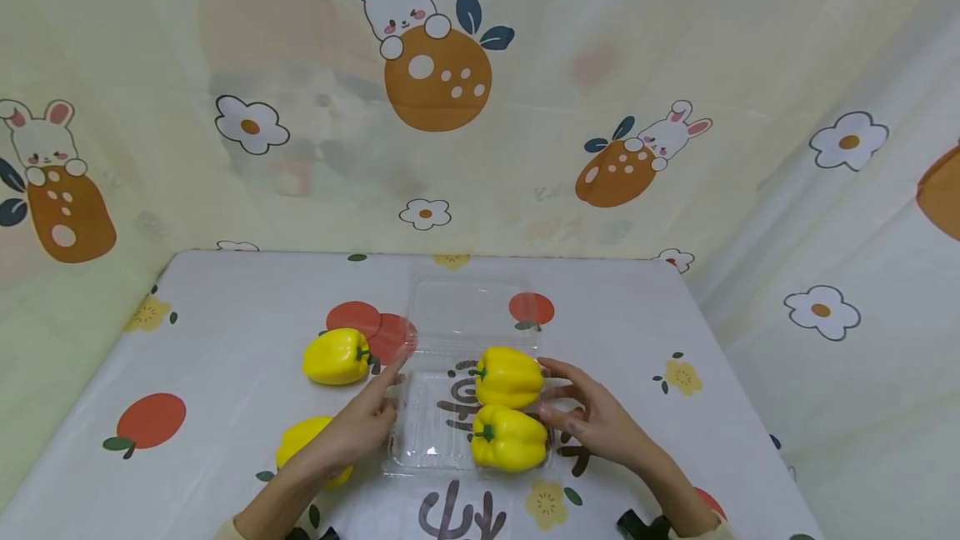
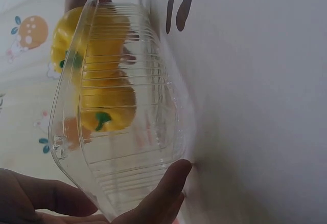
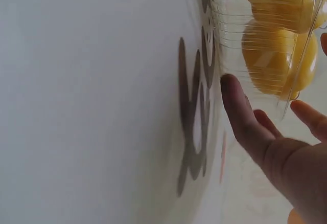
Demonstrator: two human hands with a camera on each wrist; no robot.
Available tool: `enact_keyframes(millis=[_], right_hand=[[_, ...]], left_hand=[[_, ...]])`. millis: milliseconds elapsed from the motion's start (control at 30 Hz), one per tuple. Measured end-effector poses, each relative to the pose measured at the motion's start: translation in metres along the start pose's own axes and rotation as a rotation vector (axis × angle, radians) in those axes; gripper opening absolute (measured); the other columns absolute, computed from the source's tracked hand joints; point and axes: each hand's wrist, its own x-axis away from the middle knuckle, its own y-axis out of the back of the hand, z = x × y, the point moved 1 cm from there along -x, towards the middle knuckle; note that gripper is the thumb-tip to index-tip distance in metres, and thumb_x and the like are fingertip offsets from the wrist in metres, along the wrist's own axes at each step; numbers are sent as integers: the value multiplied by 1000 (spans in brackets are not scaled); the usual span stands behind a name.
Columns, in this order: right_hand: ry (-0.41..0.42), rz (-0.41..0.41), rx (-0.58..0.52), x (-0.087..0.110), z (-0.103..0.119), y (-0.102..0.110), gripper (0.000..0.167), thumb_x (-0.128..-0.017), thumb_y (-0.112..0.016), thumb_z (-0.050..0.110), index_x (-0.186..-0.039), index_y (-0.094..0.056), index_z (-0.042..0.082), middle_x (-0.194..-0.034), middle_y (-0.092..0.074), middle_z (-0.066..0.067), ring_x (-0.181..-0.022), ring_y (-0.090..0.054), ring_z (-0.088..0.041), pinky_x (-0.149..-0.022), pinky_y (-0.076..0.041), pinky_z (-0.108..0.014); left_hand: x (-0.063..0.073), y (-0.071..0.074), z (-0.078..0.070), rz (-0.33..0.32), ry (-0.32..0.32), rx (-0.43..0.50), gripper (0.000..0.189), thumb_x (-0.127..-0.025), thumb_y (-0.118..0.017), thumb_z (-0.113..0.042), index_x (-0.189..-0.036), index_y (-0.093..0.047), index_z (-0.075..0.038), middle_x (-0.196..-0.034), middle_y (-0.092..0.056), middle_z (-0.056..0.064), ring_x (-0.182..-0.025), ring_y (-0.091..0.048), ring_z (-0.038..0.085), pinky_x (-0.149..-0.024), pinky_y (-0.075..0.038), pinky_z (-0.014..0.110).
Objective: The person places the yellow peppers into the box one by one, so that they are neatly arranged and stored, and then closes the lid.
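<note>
A clear plastic clamshell box lies on the table, its lid folded back towards the far side. Inside its right half sit two yellow bell peppers, one farther back and one nearer, stems facing left. My left hand is at the box's left side, index finger extended along the far left corner; in the left wrist view its thumb lies by the lower wall. On the right side, my right hand has its fingers spread beside the wall, and I cannot tell whether all of them touch it.
Left of the box, another yellow bell pepper lies on the printed tablecloth. Nearer to me is one more yellow bell pepper, partly hidden by my left forearm. A patterned curtain hangs behind the table.
</note>
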Motion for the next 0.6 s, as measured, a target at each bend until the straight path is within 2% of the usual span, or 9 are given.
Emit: enact_keyframes(millis=[167,333,433,600], right_hand=[[-59,99,-109,1,-6,2,78,-103,-70,25,-168,-28,26,-165,-39,-26,-136,-61,-43,-96,-64,-34],[-102,197,-250,7,-12,4,82,-106,-64,20,-171,-16,32,-170,-29,-25,-143,-57,-41,-104,-60,-30],[-92,226,-287,9,-15,5,88,-104,-67,18,-171,-12,31,-172,-26,-26,-145,-56,-40,-105,-59,-28],[-97,261,-334,9,-17,5,100,-98,-74,15,-171,-8,34,-173,-20,-27,-147,-53,-40,-107,-59,-31]], left_hand=[[0,0,1,-1,3,0,82,-102,-43,7,-171,-19,-31,-172,-28,28,-153,-36,57,-120,-35,74],[-1,-1,1,-4,10,-8,82,-102,-44,6,-171,-19,-31,-171,-29,27,-153,-36,57,-120,-34,74],[0,-1,1,-6,9,-7,82,-102,-44,6,-171,-20,-32,-171,-30,27,-152,-37,57,-119,-35,74],[1,-1,1,-13,8,-13,82,-102,-44,7,-171,-21,-31,-171,-30,28,-152,-36,58,-119,-36,74]])
